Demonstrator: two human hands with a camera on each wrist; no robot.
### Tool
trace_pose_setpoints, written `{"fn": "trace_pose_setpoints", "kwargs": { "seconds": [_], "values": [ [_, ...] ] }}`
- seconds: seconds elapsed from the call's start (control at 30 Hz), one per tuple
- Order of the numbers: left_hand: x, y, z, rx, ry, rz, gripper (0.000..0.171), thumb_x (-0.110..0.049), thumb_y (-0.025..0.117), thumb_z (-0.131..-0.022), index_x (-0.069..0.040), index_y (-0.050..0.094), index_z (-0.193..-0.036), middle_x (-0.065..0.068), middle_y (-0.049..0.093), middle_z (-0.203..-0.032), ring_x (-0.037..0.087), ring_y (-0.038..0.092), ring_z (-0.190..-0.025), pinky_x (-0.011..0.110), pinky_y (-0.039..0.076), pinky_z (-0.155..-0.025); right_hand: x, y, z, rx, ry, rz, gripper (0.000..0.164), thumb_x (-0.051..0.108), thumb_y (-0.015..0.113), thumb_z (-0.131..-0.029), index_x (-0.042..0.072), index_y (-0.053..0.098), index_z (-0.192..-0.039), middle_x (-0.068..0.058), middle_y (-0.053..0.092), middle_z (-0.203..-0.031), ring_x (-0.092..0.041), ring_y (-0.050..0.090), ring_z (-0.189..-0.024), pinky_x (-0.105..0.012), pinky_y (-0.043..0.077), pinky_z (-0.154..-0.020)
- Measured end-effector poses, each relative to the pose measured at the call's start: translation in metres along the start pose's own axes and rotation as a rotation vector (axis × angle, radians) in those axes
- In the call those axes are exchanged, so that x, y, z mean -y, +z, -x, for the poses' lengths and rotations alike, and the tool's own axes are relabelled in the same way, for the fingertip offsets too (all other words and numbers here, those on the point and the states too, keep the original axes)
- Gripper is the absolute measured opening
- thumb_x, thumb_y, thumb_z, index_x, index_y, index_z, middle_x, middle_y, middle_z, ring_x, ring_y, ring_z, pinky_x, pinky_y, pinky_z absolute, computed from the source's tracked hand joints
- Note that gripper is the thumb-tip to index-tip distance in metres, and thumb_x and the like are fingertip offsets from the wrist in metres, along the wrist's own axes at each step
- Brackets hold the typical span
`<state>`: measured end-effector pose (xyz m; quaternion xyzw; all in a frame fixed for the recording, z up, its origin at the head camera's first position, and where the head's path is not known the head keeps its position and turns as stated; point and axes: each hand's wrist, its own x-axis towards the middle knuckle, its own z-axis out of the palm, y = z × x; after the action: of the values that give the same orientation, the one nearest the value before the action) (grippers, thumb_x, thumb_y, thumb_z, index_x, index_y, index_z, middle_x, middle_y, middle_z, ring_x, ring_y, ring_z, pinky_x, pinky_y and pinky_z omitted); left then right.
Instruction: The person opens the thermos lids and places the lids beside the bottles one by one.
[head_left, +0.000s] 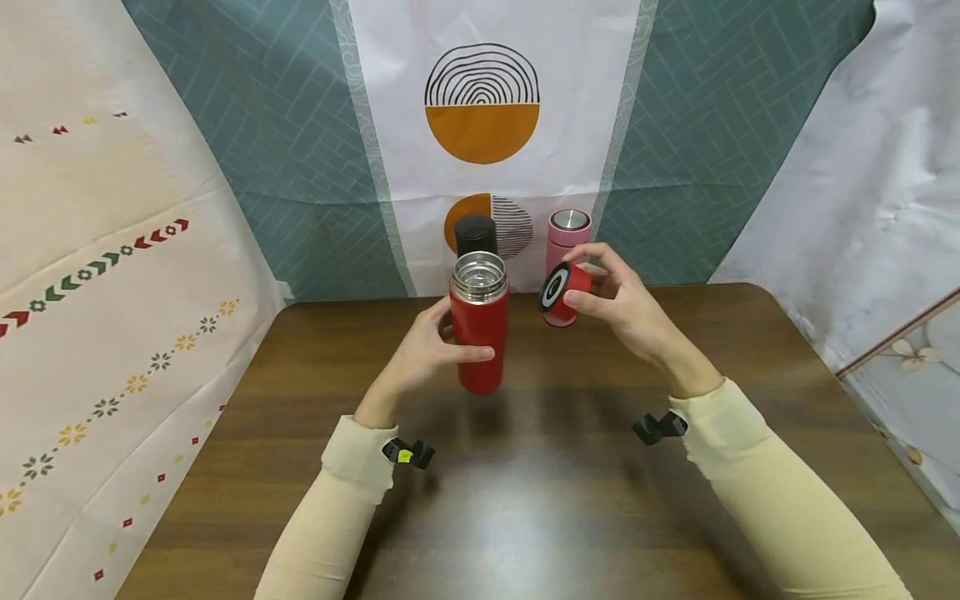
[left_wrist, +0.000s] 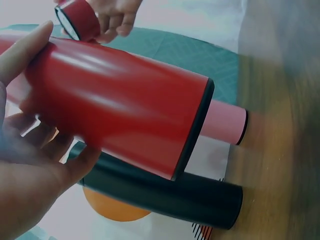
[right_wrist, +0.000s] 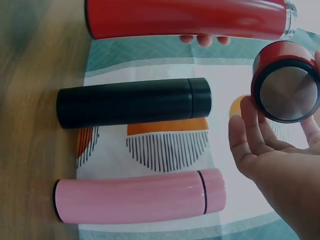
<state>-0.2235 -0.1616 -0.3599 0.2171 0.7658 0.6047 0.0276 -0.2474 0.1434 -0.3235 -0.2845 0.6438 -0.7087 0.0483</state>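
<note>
My left hand (head_left: 427, 346) grips a red thermos bottle (head_left: 480, 342) around its body and holds it upright above the table. The bottle's mouth is uncovered, showing a bare steel neck and inside. To its right, apart from it, my right hand (head_left: 622, 300) pinches a red lid (head_left: 579, 283) between thumb and fingers. That lid is tilted, its ringed underside facing the bottle in the head view. In the right wrist view the steel disc on the lid's top (right_wrist: 290, 93) shows. Seen from the left wrist, the red bottle (left_wrist: 115, 100) has a black base rim.
A black thermos (head_left: 476, 233) stands at the back of the table (head_left: 360, 517), mostly hidden behind the red bottle. Beside it, a pink thermos (head_left: 567, 223) stands partly behind my right hand and the lid. A patterned cloth (head_left: 300, 167) hangs behind the table.
</note>
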Motion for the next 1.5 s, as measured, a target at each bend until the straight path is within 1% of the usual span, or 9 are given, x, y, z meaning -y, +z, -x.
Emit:
{"fn": "trace_pose_setpoints", "kwargs": {
  "seconds": [0.13, 0.23, 0.4, 0.53, 0.67, 0.87, 1.0, 1.3, 1.5],
  "values": [
    [0.0, -0.007, 0.002, -0.04, -0.012, -0.004, 0.064, -0.018, 0.085, -0.084, -0.016, 0.058, -0.142, 0.004, 0.065, -0.132, 0.031, 0.064, -0.118, 0.054, 0.052, -0.101, -0.006, 0.004, -0.001, -0.007, 0.011, 0.01, 0.039, 0.003, 0.073, -0.094, 0.02, 0.053, -0.124, -0.013, 0.064, -0.118, -0.024, 0.068, -0.1, -0.034, 0.06, -0.087],
    [0.001, -0.013, 0.004, -0.071, -0.026, -0.002, 0.064, -0.018, 0.085, -0.084, -0.016, 0.057, -0.142, 0.005, 0.064, -0.133, 0.032, 0.064, -0.118, 0.052, 0.053, -0.1, -0.012, 0.008, -0.002, -0.026, 0.032, 0.065, 0.042, 0.002, 0.075, -0.091, 0.014, 0.051, -0.124, -0.014, 0.065, -0.119, -0.024, 0.066, -0.104, -0.032, 0.059, -0.086],
    [0.003, -0.024, 0.009, -0.123, -0.049, -0.015, 0.066, -0.019, 0.085, -0.085, -0.014, 0.055, -0.144, 0.007, 0.064, -0.133, 0.032, 0.064, -0.118, 0.051, 0.054, -0.099, -0.024, 0.015, -0.005, -0.035, 0.078, 0.214, 0.059, 0.004, 0.078, -0.089, 0.006, 0.051, -0.142, -0.013, 0.063, -0.132, -0.022, 0.06, -0.113, -0.025, 0.053, -0.09],
    [0.002, -0.031, 0.014, -0.147, -0.053, -0.013, 0.066, -0.019, 0.085, -0.086, -0.016, 0.054, -0.144, 0.007, 0.064, -0.133, 0.031, 0.064, -0.118, 0.052, 0.055, -0.098, -0.033, 0.022, -0.007, -0.019, 0.106, 0.271, 0.067, 0.007, 0.082, -0.088, 0.008, 0.055, -0.149, -0.012, 0.065, -0.13, -0.023, 0.063, -0.108, -0.023, 0.053, -0.09],
    [0.002, -0.035, 0.016, -0.15, -0.045, -0.018, 0.067, -0.019, 0.085, -0.086, -0.017, 0.053, -0.145, 0.007, 0.063, -0.134, 0.031, 0.062, -0.12, 0.053, 0.055, -0.098, -0.041, 0.029, -0.009, -0.027, 0.098, 0.218, 0.063, 0.003, 0.084, -0.086, 0.005, 0.059, -0.144, -0.013, 0.069, -0.121, -0.023, 0.067, -0.103, -0.024, 0.055, -0.089],
    [0.004, -0.04, 0.019, -0.168, -0.066, -0.032, 0.068, -0.021, 0.085, -0.086, -0.018, 0.052, -0.146, 0.006, 0.062, -0.135, 0.031, 0.062, -0.121, 0.053, 0.055, -0.098, -0.052, 0.042, -0.012, -0.052, 0.095, 0.102, 0.063, -0.005, 0.08, -0.085, 0.0, 0.057, -0.143, -0.014, 0.066, -0.129, -0.019, 0.065, -0.112, -0.026, 0.049, -0.103],
    [0.007, -0.044, 0.02, -0.196, -0.073, -0.035, 0.066, -0.022, 0.085, -0.087, -0.017, 0.053, -0.145, 0.008, 0.063, -0.134, 0.031, 0.062, -0.12, 0.051, 0.055, -0.098, -0.06, 0.051, -0.015, -0.066, 0.1, 0.096, 0.063, -0.005, 0.081, -0.085, -0.001, 0.056, -0.143, -0.014, 0.064, -0.133, -0.021, 0.064, -0.112, -0.028, 0.049, -0.103],
    [0.015, -0.057, 0.022, -0.348, -0.093, -0.023, 0.065, -0.021, 0.081, -0.09, -0.01, 0.05, -0.146, 0.01, 0.061, -0.135, 0.026, 0.059, -0.12, 0.036, 0.055, -0.097, -0.079, 0.072, -0.029, -0.066, 0.102, 0.184, 0.066, -0.001, 0.083, -0.086, 0.002, 0.057, -0.146, -0.016, 0.062, -0.139, -0.029, 0.063, -0.124, -0.042, 0.046, -0.112],
    [0.018, -0.068, 0.024, -0.422, -0.099, -0.002, 0.067, -0.022, 0.081, -0.091, -0.011, 0.047, -0.147, 0.007, 0.059, -0.135, 0.023, 0.057, -0.12, 0.031, 0.054, -0.097, -0.085, 0.087, -0.036, -0.077, 0.119, 0.136, 0.064, -0.002, 0.082, -0.086, 0.002, 0.057, -0.144, -0.016, 0.063, -0.134, -0.028, 0.066, -0.116, -0.03, 0.053, -0.098]
  ]
}}
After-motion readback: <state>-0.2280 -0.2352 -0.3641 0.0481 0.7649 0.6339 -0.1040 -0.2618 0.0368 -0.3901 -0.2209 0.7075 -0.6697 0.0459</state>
